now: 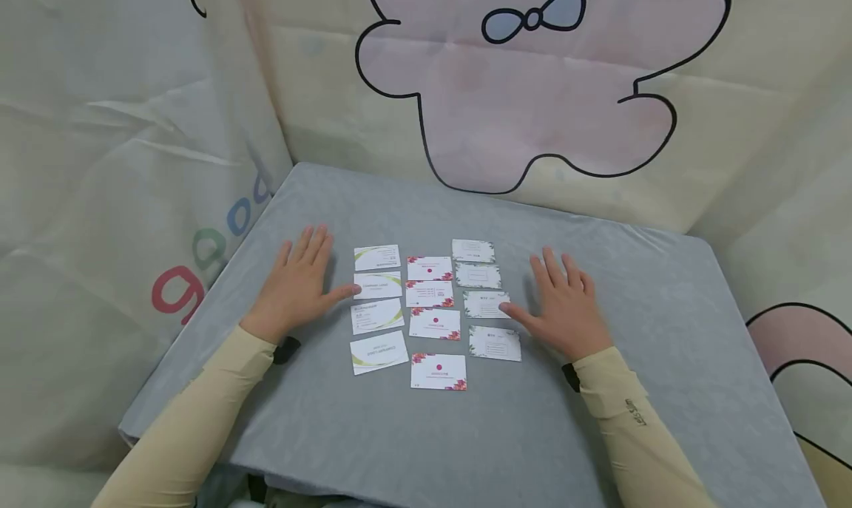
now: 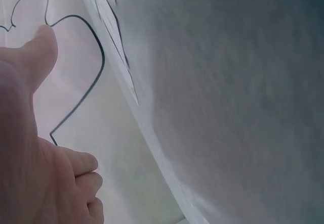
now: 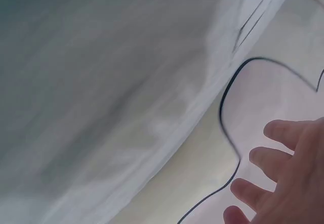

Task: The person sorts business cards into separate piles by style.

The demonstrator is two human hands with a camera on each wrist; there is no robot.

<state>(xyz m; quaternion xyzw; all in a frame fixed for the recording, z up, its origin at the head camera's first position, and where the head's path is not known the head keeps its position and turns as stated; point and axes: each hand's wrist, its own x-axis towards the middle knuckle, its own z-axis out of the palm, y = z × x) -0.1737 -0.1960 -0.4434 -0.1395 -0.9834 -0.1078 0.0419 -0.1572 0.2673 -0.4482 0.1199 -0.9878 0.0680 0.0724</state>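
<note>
White business cards lie flat in three columns on the grey cloth. The left column has yellow-green curves, such as the card (image 1: 382,285) by the left thumb. Red flowers mark the middle column's cards (image 1: 434,323). On the right are cards with green leafy corners (image 1: 484,304). My left hand (image 1: 289,290) is spread left of the columns, its thumb overlapping a curve-marked card's edge in the head view. To the right, my right hand (image 1: 566,312) has its fingers extended and its thumb tip over a leafy card's edge. Neither hand grips anything.
A grey cloth-covered table (image 1: 319,434) carries the cards. Its far edge meets a cream curtain (image 1: 333,123) with a pink cartoon outline. Another curtain (image 1: 100,234) with coloured letters hangs along the left side. Dark bands show at both wrists.
</note>
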